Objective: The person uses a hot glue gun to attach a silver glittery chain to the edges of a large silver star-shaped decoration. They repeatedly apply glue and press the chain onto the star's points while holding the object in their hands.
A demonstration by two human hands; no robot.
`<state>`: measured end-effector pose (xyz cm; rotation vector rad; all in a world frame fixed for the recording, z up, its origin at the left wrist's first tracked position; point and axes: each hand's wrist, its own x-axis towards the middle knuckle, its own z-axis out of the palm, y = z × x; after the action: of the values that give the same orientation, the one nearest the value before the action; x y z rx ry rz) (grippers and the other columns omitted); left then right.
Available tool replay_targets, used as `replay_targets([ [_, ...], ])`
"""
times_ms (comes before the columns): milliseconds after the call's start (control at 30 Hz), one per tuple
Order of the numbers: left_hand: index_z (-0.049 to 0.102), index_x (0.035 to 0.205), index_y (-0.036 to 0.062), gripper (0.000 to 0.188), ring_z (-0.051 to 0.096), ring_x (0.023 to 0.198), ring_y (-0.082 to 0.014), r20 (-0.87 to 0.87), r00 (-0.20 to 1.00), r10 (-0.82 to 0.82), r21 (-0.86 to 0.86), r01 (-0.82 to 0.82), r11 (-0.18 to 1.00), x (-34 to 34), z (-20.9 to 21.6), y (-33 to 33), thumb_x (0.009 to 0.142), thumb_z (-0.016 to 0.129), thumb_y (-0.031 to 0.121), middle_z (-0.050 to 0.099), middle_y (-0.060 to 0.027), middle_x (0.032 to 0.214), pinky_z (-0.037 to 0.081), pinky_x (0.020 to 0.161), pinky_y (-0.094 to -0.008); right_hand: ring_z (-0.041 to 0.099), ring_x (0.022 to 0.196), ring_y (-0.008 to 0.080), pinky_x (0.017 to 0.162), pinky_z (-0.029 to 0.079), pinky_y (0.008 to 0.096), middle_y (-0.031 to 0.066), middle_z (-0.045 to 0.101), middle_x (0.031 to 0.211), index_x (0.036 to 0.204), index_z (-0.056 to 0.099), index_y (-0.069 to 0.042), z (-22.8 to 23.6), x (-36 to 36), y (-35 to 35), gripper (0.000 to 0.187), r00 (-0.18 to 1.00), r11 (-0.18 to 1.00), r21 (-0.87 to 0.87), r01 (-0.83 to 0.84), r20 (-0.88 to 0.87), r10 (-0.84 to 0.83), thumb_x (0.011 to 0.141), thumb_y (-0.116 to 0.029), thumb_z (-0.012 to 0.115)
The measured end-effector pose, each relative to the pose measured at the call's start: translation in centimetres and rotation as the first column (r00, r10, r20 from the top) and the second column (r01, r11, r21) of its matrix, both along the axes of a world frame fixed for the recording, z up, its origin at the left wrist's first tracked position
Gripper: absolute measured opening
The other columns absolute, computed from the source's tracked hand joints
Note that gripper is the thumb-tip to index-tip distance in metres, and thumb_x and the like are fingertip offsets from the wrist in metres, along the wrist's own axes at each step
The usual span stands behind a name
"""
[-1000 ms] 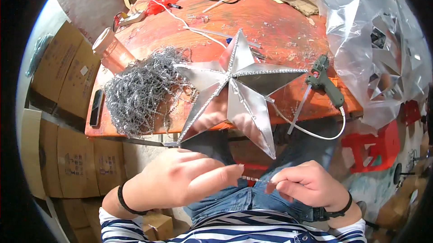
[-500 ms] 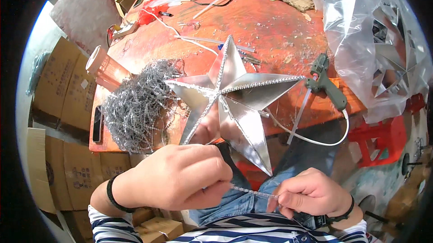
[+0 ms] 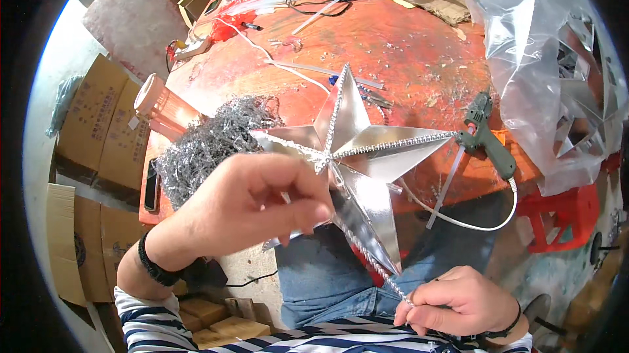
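Note:
A silver, mirror-like five-pointed star (image 3: 386, 166) stands at the table's near edge, with beaded silver trim along several of its ridges. A length of silver trim (image 3: 368, 258) runs down from the star along its lower point. Its loose end is pinched between the thumb and fingers of my right hand (image 3: 458, 304), above my lap. Over the star's left lower part hovers my left hand (image 3: 262, 205), fingers loosely bent and thumb apart, with nothing visible in it. It hides the lower left point of the star.
A tangled heap of silver tinsel (image 3: 209, 150) lies left, beside a pinkish cup (image 3: 164, 107) and a phone (image 3: 152, 186). A green glue gun (image 3: 488, 137) with a white cord rests right, near a clear plastic bag (image 3: 524, 71). A red stool (image 3: 563, 219) and cardboard boxes (image 3: 92, 124) flank the table.
My left hand has let go of the trim and risen toward the star, its fingers loosening. My right hand keeps its end, lower down, and the trim now stretches along the star's lower point.

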<state>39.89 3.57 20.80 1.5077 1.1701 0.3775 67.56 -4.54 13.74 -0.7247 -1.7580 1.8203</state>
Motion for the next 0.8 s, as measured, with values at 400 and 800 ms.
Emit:
replay_targets([
  [400, 0.061, 0.081, 0.0054, 0.018, 0.052, 0.067, -0.0005, -0.272, 0.962, 0.013, 0.006, -0.012, 1.000, 0.8, 0.4, 4.2, 0.083, 0.077, 0.012, 0.058, 0.0048, 0.074, 0.042, 0.059, -0.0179, 0.067, 0.061, 0.0187, 0.058, 0.051, 0.0282, 0.0067, 0.069, 0.072, 0.087, 0.068, 0.001, 0.8, 0.2, 0.6, 0.019, 0.987, 0.999, 0.042, -0.012, 0.160, 0.005, 0.096, -0.014, 0.060],
  [800, 0.056, 0.095, 0.0059, 0.013, 0.047, 0.063, -0.0011, -0.154, 0.987, -0.050, 0.055, 0.059, 0.997, 0.7, -0.3, 5.1, 0.091, 0.067, 0.012, 0.050, 0.0050, 0.075, 0.038, 0.054, -0.0171, 0.068, 0.062, 0.0190, 0.058, 0.052, 0.0283, 0.0074, 0.069, 0.071, 0.094, 0.070, 0.001, 0.1, 0.4, 0.3, 0.016, 0.990, 0.999, 0.038, -0.015, 0.140, 0.009, 0.095, -0.012, 0.061],
])
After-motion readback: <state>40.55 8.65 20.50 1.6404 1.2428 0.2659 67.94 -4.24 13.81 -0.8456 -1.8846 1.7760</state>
